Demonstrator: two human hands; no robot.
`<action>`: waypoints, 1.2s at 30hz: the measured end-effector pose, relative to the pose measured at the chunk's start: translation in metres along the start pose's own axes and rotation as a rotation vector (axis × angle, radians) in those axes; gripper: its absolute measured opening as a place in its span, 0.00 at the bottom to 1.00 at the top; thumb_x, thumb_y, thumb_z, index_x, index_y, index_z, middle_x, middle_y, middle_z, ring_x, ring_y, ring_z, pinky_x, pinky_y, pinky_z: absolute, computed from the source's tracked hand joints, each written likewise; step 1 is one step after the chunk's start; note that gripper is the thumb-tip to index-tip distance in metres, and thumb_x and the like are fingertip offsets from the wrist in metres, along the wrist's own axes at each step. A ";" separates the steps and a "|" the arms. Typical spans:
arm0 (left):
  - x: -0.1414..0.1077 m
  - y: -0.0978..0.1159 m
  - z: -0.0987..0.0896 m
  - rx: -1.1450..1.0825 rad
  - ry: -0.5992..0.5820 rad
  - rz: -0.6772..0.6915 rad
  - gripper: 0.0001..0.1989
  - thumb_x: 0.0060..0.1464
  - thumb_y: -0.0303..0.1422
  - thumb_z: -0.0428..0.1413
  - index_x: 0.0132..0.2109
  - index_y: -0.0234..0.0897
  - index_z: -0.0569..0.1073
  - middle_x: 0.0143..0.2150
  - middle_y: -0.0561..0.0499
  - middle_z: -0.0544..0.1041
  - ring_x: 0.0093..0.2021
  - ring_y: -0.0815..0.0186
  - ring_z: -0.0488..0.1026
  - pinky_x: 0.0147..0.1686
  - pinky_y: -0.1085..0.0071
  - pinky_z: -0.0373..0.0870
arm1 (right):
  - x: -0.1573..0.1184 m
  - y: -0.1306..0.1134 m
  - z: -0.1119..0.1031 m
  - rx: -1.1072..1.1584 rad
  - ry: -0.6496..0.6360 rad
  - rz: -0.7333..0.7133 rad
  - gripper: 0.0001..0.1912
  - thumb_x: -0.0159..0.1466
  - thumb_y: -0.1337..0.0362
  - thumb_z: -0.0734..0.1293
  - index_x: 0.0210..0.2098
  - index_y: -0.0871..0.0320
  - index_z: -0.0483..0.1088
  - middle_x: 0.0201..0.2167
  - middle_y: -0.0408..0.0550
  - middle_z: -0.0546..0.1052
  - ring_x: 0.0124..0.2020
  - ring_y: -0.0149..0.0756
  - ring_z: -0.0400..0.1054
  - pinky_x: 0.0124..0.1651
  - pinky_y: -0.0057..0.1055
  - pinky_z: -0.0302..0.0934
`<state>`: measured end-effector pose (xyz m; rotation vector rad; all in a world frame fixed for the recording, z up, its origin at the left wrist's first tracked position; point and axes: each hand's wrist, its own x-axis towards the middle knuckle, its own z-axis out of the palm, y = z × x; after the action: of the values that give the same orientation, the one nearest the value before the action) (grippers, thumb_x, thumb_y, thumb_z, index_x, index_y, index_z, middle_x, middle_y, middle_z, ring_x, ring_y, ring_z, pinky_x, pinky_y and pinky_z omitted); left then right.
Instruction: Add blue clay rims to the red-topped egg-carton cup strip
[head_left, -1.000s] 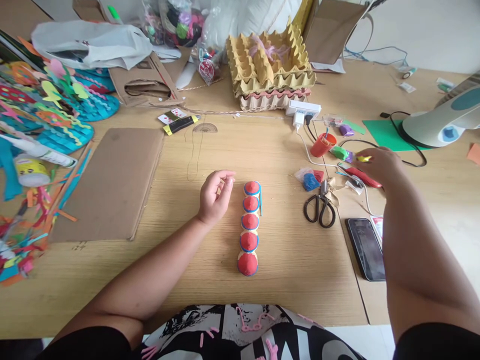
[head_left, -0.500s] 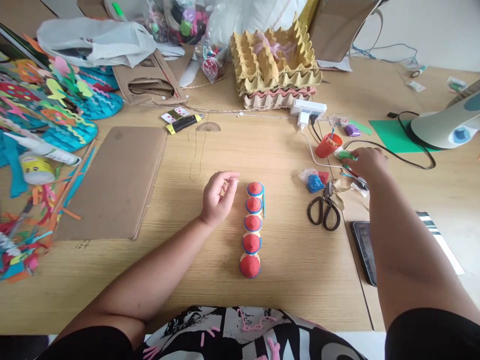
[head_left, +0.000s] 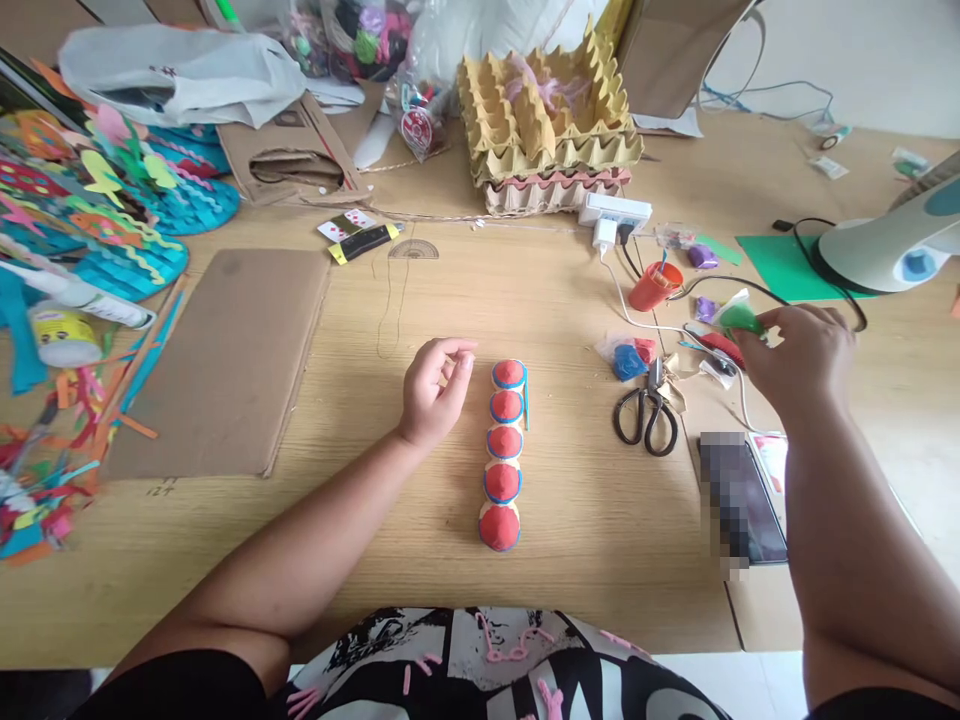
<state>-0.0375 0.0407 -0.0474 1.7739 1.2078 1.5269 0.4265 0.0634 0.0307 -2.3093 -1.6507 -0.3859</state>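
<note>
My right hand (head_left: pixel 806 362) is closed on a small clear bag of green clay (head_left: pixel 741 318), pinched between thumb and fingers at the right of the table. My left hand (head_left: pixel 437 393) rests loosely curled, with a gap between thumb and forefinger and nothing visible in it. Just right of it stands an egg-carton strip (head_left: pixel 502 440) of several cups, covered in red with blue rims. A thin blue strip (head_left: pixel 526 400) lies along its upper right side. Scissors (head_left: pixel 651 415) with black handles lie between the strip and my right arm.
Bags of blue and red clay (head_left: pixel 631 358) lie above the scissors, near a red cup (head_left: pixel 655 287). A phone (head_left: pixel 754 500) lies by my right forearm. Stacked egg trays (head_left: pixel 551 150) and a power strip (head_left: pixel 615 210) stand behind; cardboard (head_left: pixel 225 360) is at left.
My right hand has moved right and slightly nearer, lifting the green clay bag away from the cup. A purple packet now shows beneath. My left hand has stayed in place.
</note>
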 end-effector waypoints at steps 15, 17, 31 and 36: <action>-0.001 -0.002 0.000 0.020 -0.017 0.019 0.08 0.68 0.35 0.56 0.50 0.39 0.78 0.44 0.47 0.80 0.42 0.65 0.77 0.38 0.69 0.71 | -0.081 -0.064 -0.012 0.451 -0.139 -0.376 0.09 0.61 0.55 0.72 0.34 0.54 0.75 0.35 0.50 0.80 0.39 0.46 0.73 0.46 0.42 0.65; -0.001 -0.004 0.000 0.018 -0.017 0.024 0.08 0.68 0.35 0.56 0.50 0.40 0.78 0.44 0.47 0.80 0.43 0.65 0.77 0.39 0.69 0.71 | -0.091 -0.077 -0.012 0.439 -0.132 -0.442 0.09 0.63 0.55 0.70 0.36 0.54 0.76 0.38 0.53 0.82 0.43 0.49 0.74 0.48 0.44 0.65; -0.002 -0.001 -0.001 0.031 -0.015 0.013 0.08 0.68 0.36 0.56 0.49 0.40 0.78 0.44 0.47 0.80 0.43 0.64 0.78 0.39 0.68 0.71 | -0.004 -0.036 0.010 0.036 -0.287 0.029 0.20 0.66 0.50 0.67 0.50 0.55 0.80 0.44 0.56 0.83 0.46 0.47 0.70 0.50 0.41 0.61; -0.002 -0.002 0.000 0.035 -0.019 0.000 0.09 0.68 0.37 0.56 0.49 0.40 0.78 0.45 0.47 0.80 0.43 0.64 0.78 0.39 0.68 0.72 | 0.041 0.009 0.016 -0.066 -0.231 0.175 0.23 0.69 0.57 0.62 0.56 0.61 0.78 0.51 0.64 0.81 0.43 0.46 0.65 0.44 0.41 0.56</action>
<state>-0.0382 0.0394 -0.0498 1.8069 1.2320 1.4947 0.4492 0.1023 0.0307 -2.6068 -1.5363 -0.1420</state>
